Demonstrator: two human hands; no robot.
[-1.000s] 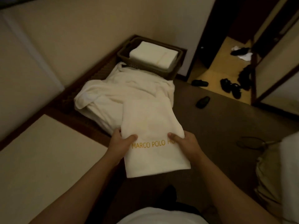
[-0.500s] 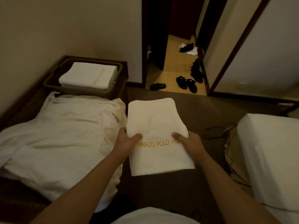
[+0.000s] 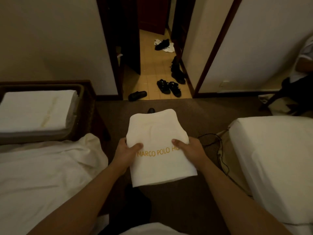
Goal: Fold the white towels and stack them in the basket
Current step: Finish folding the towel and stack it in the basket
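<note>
I hold a folded white towel with orange lettering flat in the air over the brown carpet. My left hand grips its left edge, thumb on top. My right hand grips its right edge the same way. The dark basket stands at the left, and a stack of folded white towels lies in it. A loose heap of white towels lies in front of the basket, to the left of my arms.
A white bed fills the right side, with black cables on the carpet beside it. Ahead, a doorway opens onto a yellow tiled floor with sandals and shoes. A person sits at the far right edge.
My view has swung to the right, away from the heap and basket, so both now sit at the left. Both hands keep the same grip on the folded towel.
</note>
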